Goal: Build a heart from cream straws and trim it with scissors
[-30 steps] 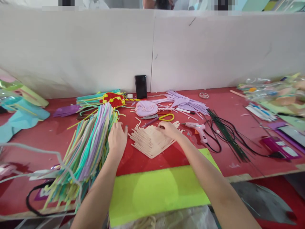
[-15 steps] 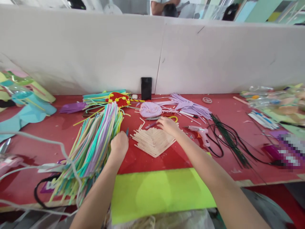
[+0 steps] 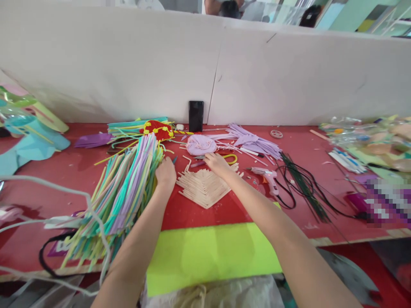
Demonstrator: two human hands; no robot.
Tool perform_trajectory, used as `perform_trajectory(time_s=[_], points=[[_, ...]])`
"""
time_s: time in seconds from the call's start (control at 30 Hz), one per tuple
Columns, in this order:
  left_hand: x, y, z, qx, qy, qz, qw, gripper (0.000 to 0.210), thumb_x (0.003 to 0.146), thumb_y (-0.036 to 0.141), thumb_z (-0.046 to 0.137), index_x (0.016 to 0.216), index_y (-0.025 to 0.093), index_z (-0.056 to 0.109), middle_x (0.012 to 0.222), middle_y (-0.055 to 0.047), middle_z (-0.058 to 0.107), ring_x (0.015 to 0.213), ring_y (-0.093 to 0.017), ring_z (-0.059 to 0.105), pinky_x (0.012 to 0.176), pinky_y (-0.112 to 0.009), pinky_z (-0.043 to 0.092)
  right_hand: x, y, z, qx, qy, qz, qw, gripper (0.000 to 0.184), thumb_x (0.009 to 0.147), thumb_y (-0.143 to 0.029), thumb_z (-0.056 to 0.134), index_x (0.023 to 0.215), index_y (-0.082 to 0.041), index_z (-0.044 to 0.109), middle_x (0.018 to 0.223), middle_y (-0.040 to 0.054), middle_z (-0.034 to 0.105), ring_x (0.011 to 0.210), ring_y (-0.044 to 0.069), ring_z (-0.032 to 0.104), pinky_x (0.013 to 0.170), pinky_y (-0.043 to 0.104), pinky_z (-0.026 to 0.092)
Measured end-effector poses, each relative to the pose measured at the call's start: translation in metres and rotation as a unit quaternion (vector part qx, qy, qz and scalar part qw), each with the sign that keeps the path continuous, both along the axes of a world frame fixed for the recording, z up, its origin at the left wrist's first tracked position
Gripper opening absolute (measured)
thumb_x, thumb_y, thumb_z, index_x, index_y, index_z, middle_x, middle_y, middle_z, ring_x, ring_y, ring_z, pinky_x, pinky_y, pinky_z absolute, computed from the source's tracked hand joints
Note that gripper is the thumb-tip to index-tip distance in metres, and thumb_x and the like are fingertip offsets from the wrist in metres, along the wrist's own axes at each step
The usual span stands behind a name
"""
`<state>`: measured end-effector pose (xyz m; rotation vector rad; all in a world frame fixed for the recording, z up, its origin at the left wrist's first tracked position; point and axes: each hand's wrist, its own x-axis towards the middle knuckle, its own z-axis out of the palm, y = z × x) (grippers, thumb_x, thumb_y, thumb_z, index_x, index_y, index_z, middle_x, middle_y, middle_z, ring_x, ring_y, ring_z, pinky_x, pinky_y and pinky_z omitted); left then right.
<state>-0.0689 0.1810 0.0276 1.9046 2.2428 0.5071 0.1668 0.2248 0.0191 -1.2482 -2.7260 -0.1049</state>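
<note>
My left hand (image 3: 166, 173) is closed beside the striped bundle of pastel pipe cleaners (image 3: 131, 184). A slim pointed thing with a blue-grey tip (image 3: 174, 160) pokes out past its fingers; the rest is hidden. Across the middle of the table, my right hand (image 3: 217, 165) has its fingers curled down on the scissors (image 3: 230, 159), whose yellow handle shows behind it and whose blades show to its left. A cream chevron of pipe cleaners (image 3: 205, 190) lies just below that hand. Behind the fingers is a round lilac piece (image 3: 201, 145).
A black phone (image 3: 195, 116) leans on the white partition. To the right are a pink glue gun (image 3: 268, 177), its black cord and dark green stems (image 3: 305, 188). Lilac pipe cleaners (image 3: 257, 143) lie behind. A lime sheet (image 3: 212, 256) hangs at the front edge. White cables (image 3: 86, 201) cross the left.
My left hand has moved a little up and away, with the blue-grey tip moving along. My right hand has shifted slightly left over the scissors. The view has tilted a little.
</note>
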Motion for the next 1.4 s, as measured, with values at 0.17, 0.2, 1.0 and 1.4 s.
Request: perform_trajectory(time_s=[0.17, 0.2, 1.0, 1.4], points=[[0.003, -0.012, 0.005, 0.071, -0.020, -0.006, 0.997, 0.023, 0.089, 0.024, 0.046, 0.106, 0.014, 0.056, 0.115, -0.021, 0.061, 0.103, -0.032, 0.063, 0.085, -0.042, 0.049, -0.002, -0.001, 0.012, -0.004, -0.021, 0.016, 1.000, 0.021, 0.093, -0.009, 0.048, 0.097, -0.010, 0.069, 0.101, 0.0130, 0.065, 0.103, 0.023, 0.055, 0.090, 0.035, 0.038], [0.003, -0.014, 0.007, 0.084, -0.030, -0.014, 0.996, 0.022, 0.089, 0.025, 0.046, 0.106, 0.015, 0.057, 0.114, -0.018, 0.061, 0.102, -0.030, 0.063, 0.085, -0.040, 0.049, -0.002, -0.002, 0.017, -0.005, -0.021, 0.014, 1.000, 0.021, 0.093, -0.010, 0.048, 0.097, -0.011, 0.068, 0.100, 0.0122, 0.066, 0.103, 0.023, 0.055, 0.090, 0.035, 0.037], [0.008, -0.021, -0.026, 0.181, -0.189, -0.036, 0.964, 0.026, 0.094, 0.028, 0.036, 0.094, 0.019, 0.061, 0.093, -0.006, 0.065, 0.089, -0.020, 0.062, 0.084, -0.031, 0.048, 0.074, -0.067, 0.016, -0.038, 0.201, -0.298, 0.932, 0.028, 0.096, -0.039, 0.045, 0.096, -0.020, 0.064, 0.079, 0.0060, 0.072, 0.072, 0.019, 0.067, 0.065, 0.026, 0.046], [0.007, -0.021, -0.032, 0.113, -0.108, -0.032, 0.987, 0.028, 0.093, 0.033, 0.041, 0.091, 0.018, 0.065, 0.090, -0.008, 0.063, 0.084, -0.022, 0.059, 0.084, -0.034, 0.047, 0.101, -0.087, -0.005, -0.243, 0.419, -0.364, 0.796, 0.028, 0.087, -0.048, 0.052, 0.081, -0.021, 0.057, 0.051, -0.0010, 0.062, 0.040, 0.017, 0.061, 0.038, 0.023, 0.046]])
